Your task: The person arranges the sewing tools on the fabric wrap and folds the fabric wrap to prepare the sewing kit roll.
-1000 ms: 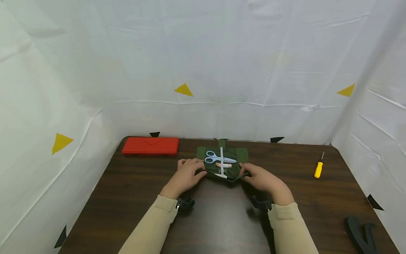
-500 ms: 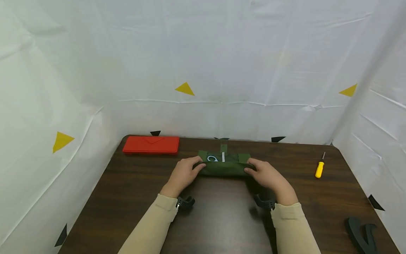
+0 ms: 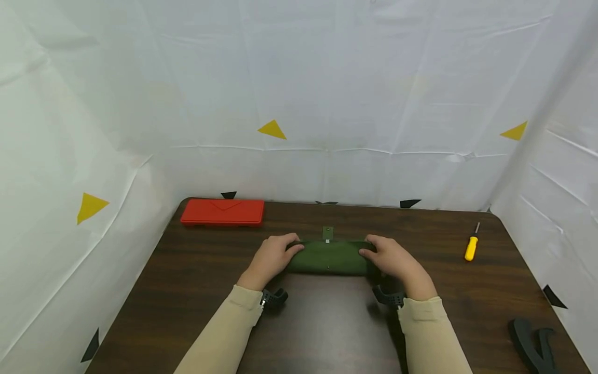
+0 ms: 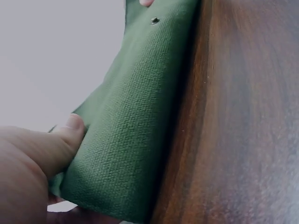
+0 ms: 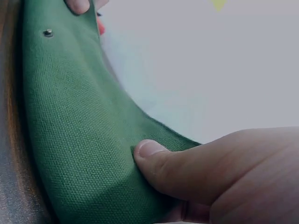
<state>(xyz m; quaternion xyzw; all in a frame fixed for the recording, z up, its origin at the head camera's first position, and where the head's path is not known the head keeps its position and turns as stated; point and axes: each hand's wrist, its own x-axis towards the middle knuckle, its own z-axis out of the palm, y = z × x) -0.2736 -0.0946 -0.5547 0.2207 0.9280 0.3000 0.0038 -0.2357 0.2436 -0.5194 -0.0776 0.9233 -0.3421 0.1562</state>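
Observation:
A green fabric sewing-kit pouch (image 3: 329, 258) lies folded over in front of me at the middle of the table. My left hand (image 3: 273, 258) grips its left end, thumb (image 4: 70, 133) on the near face and fingers behind. At the right end my right hand (image 3: 397, 259) pinches the cloth the same way, its thumb (image 5: 156, 161) pressed on the woven face. A metal snap stud (image 5: 48, 33) shows on the front panel. From the far edge a narrow strap tab (image 3: 328, 231) sticks out away from me. The scissors and other contents are hidden inside the folded cloth.
A red case (image 3: 222, 213) lies at the table's back left corner. On the right is a yellow-handled screwdriver (image 3: 471, 248), and a dark curved tool (image 3: 532, 345) lies at the front right. White sheeting (image 3: 299, 93) encloses the dark wooden table (image 3: 322, 322).
Both hands have raised the near part of the pouch and folded it over away from me. It now covers the blue scissors and white elastic band; only the strap tab stays out.

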